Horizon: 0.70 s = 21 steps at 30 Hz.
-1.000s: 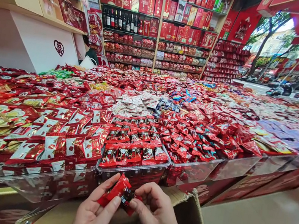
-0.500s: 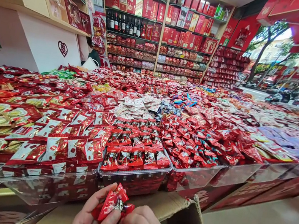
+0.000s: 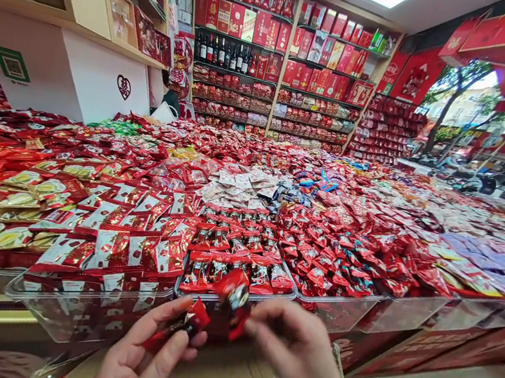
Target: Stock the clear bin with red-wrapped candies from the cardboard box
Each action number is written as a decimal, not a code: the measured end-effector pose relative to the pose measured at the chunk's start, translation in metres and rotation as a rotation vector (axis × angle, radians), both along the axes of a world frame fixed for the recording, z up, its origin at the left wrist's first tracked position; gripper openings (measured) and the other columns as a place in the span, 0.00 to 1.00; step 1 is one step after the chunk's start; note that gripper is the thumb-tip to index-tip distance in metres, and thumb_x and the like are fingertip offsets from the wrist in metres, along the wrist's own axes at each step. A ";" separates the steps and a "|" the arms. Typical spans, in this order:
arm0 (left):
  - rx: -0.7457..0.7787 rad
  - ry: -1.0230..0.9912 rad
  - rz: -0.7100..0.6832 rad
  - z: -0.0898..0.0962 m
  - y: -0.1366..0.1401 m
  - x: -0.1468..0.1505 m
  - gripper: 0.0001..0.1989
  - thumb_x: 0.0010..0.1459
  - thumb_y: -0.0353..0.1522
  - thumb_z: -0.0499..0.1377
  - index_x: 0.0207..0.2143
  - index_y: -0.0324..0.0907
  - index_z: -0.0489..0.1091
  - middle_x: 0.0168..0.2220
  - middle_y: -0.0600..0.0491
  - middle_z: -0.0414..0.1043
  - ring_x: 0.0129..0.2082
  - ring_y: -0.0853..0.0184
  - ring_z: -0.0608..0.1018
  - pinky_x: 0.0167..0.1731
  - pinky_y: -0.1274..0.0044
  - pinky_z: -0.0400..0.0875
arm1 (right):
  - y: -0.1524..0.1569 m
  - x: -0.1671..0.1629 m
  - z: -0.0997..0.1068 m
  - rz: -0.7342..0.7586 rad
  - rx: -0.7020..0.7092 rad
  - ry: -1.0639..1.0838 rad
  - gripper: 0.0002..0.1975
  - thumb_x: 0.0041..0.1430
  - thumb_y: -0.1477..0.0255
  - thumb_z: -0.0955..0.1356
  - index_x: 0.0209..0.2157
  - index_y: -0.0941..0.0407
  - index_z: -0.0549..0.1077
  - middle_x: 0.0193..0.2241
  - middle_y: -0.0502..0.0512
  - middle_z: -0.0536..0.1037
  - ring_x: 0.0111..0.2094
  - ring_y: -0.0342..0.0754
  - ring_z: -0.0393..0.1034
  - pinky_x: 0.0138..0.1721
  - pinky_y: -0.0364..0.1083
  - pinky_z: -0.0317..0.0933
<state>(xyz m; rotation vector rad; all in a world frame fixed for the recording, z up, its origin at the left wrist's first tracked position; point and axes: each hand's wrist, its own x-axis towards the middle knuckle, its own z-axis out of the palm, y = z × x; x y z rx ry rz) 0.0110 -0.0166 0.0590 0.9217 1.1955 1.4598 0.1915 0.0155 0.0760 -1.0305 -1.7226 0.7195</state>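
My left hand (image 3: pixel 150 350) is closed on a red wrapped candy (image 3: pixel 195 318) between thumb and fingers; whether more packets lie in the palm I cannot tell. With thumb and fingertips my right hand (image 3: pixel 297 347) pinches another red and black candy packet (image 3: pixel 237 297), blurred by motion. That packet hangs over the front rim of a clear plastic bin (image 3: pixel 285 296), where matching red and black packets (image 3: pixel 261 275) stand in rows. Below both hands is an opened cardboard box (image 3: pixel 224 376), its inside mostly hidden.
Red and white packets (image 3: pixel 109 248) fill the bin on the left. Loose red candies (image 3: pixel 333 255) are heaped on the right, with white packets (image 3: pixel 238 188) behind. Shelves of bottles and boxes (image 3: pixel 242 24) line the back wall. A person (image 3: pixel 170 99) is partly visible behind the counter.
My right hand has moved away from the left, up and to the right, carrying one packet towards the bin. The left hand keeps its hold slightly lower left. The view has shifted a little.
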 end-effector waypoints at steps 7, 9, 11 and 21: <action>0.036 0.074 0.069 -0.032 0.017 -0.028 0.21 0.38 0.42 0.67 0.35 0.44 0.73 0.28 0.57 0.80 0.26 0.69 0.81 0.25 0.87 0.72 | 0.105 0.008 0.033 -0.155 -0.158 -0.167 0.06 0.46 0.71 0.69 0.26 0.60 0.75 0.19 0.51 0.73 0.21 0.41 0.63 0.22 0.40 0.55; 0.029 0.080 0.051 -0.040 0.017 -0.031 0.20 0.39 0.42 0.67 0.36 0.44 0.73 0.28 0.56 0.80 0.27 0.68 0.81 0.26 0.87 0.72 | 0.121 0.002 0.030 -0.142 -0.170 -0.221 0.05 0.44 0.73 0.70 0.24 0.60 0.75 0.18 0.51 0.73 0.21 0.42 0.64 0.22 0.41 0.55; 0.041 0.082 0.028 -0.043 0.016 -0.031 0.20 0.39 0.42 0.66 0.35 0.44 0.73 0.28 0.56 0.80 0.27 0.68 0.81 0.27 0.87 0.72 | 0.128 -0.004 0.025 -0.121 -0.176 -0.255 0.04 0.43 0.73 0.70 0.23 0.60 0.75 0.19 0.52 0.74 0.22 0.43 0.65 0.23 0.41 0.56; 0.030 0.030 0.004 -0.043 0.016 -0.027 0.18 0.37 0.42 0.68 0.33 0.46 0.75 0.27 0.58 0.80 0.26 0.70 0.80 0.25 0.87 0.72 | 0.131 -0.004 0.015 -0.039 -0.178 -0.445 0.02 0.45 0.74 0.68 0.24 0.58 0.72 0.21 0.50 0.75 0.23 0.42 0.66 0.23 0.40 0.56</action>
